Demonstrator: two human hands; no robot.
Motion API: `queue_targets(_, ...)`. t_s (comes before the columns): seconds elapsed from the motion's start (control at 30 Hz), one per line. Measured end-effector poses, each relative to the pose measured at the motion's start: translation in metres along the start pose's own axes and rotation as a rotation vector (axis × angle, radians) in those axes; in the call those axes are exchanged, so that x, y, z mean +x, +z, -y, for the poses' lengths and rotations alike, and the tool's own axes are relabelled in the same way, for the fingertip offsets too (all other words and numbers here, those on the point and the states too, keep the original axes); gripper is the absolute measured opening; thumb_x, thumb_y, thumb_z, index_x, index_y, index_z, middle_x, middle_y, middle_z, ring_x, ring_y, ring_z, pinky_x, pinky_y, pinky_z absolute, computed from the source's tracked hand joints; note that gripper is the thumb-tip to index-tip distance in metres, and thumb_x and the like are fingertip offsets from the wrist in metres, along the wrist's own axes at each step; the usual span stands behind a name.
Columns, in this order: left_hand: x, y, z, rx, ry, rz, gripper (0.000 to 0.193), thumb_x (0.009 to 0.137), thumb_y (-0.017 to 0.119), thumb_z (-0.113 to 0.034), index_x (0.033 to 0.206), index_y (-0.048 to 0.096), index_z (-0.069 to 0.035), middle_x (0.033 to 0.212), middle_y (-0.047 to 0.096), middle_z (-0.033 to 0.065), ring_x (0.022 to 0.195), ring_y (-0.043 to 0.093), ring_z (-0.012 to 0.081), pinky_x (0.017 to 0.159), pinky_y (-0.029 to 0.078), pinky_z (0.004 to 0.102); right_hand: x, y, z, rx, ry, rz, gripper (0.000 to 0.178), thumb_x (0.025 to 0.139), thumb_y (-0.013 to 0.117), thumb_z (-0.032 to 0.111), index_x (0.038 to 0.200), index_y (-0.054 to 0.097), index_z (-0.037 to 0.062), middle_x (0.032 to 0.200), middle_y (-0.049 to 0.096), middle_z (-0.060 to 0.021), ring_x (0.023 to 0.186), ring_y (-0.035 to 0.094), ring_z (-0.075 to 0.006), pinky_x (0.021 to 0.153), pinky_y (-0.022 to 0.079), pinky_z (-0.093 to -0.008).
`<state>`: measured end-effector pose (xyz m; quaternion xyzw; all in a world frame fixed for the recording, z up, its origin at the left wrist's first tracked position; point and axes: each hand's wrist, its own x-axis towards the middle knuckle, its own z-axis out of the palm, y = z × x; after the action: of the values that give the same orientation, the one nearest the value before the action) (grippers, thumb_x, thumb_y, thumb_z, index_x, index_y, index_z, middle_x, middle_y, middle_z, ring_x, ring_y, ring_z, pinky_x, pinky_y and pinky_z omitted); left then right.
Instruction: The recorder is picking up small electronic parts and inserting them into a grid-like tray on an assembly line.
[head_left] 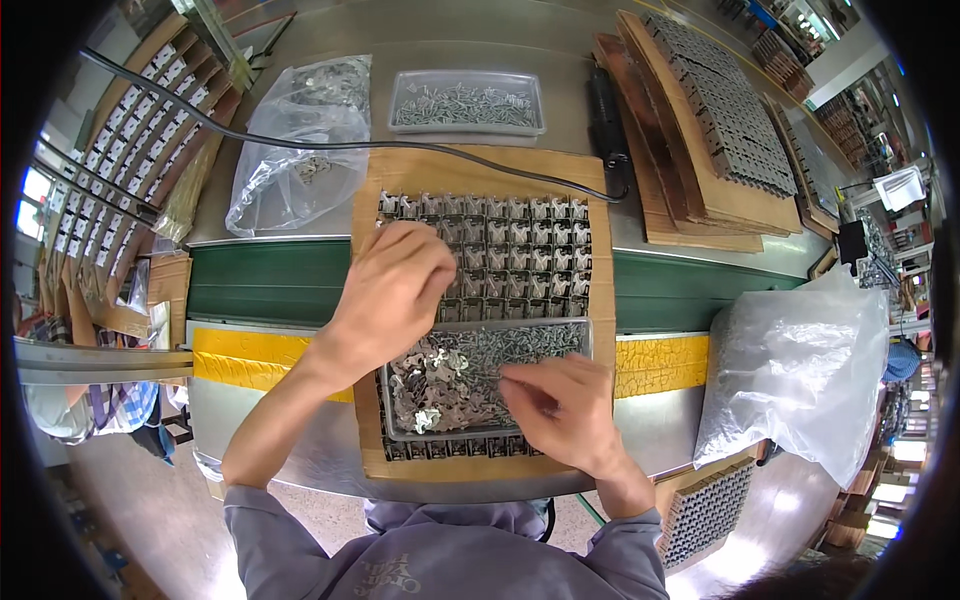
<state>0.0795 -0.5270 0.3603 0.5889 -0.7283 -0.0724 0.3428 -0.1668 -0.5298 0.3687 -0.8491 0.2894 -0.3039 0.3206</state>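
My left hand is closed, its fingers curled down over the left columns of a grid of small dark metal parts. Bright metal clips sit in many of those parts. What its fingertips hold, if anything, is hidden. Nearer me, a clear plastic tray rests on top of the grid. Inside it are screws and, toward the left, a heap of small silvery clips. Over the tray's right side, my right hand is pinched together; any small piece between its fingers cannot be made out.
Cardboard lies under the grid. A second screw tray and a plastic bag stand behind. A black cable crosses to a dark power screwdriver. Stacked boards and a big clear bag are at right.
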Motion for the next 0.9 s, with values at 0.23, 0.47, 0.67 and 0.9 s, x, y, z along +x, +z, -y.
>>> queue_targets(0.23, -0.004, 0.007, 0.007, -0.002, -0.019, 0.074, 0.008, 0.080, 0.073, 0.000, 0.084, 0.066, -0.001, 0.101, 0.065, 0.0089, 0.101, 0.062, 0.0316, 0.091, 0.048, 0.0418, -0.002, -0.003, -0.001, 0.157, 0.116, -0.151, 0.013, 0.079, 0.076, -0.004, 0.091, 0.075, -0.0005, 0.065, 0.067, -0.0069, 0.050, 0.061, -0.0154, 0.050, 0.045, -0.0282)
queue_targets(0.47, -0.004, 0.011, 0.005, 0.019, -0.100, 0.028, 0.008, 0.079, 0.074, 0.000, 0.081, 0.067, -0.002, 0.099, 0.066, 0.0072, 0.098, 0.063, 0.0305, 0.089, 0.050, 0.0418, -0.005, -0.001, -0.006, 0.182, 0.076, -0.073, 0.017, 0.082, 0.077, -0.001, 0.098, 0.074, 0.0009, 0.073, 0.066, -0.0073, 0.054, 0.064, -0.0182, 0.049, 0.051, -0.0297)
queue_targets(0.67, -0.001, 0.008, -0.001, 0.158, 0.032, 0.062, 0.012, 0.078, 0.074, -0.002, 0.087, 0.068, -0.004, 0.096, 0.064, 0.0070, 0.097, 0.062, 0.0289, 0.089, 0.049, 0.0414, 0.002, 0.011, -0.001, -0.222, 0.058, 0.071, 0.020, 0.077, 0.078, -0.001, 0.096, 0.075, 0.0047, 0.075, 0.065, -0.0057, 0.061, 0.066, -0.0240, 0.053, 0.051, -0.0337)
queue_targets(0.9, -0.049, -0.034, -0.060, 0.148, -0.039, 0.349, 0.019, 0.082, 0.076, -0.012, 0.099, 0.069, -0.007, 0.092, 0.062, 0.0058, 0.080, 0.065, 0.0269, 0.071, 0.052, 0.0399, 0.000, 0.013, -0.007, -0.082, 0.015, -0.006, 0.015, 0.078, 0.077, 0.003, 0.093, 0.075, 0.0065, 0.074, 0.063, -0.0057, 0.063, 0.066, -0.0260, 0.054, 0.052, -0.0367)
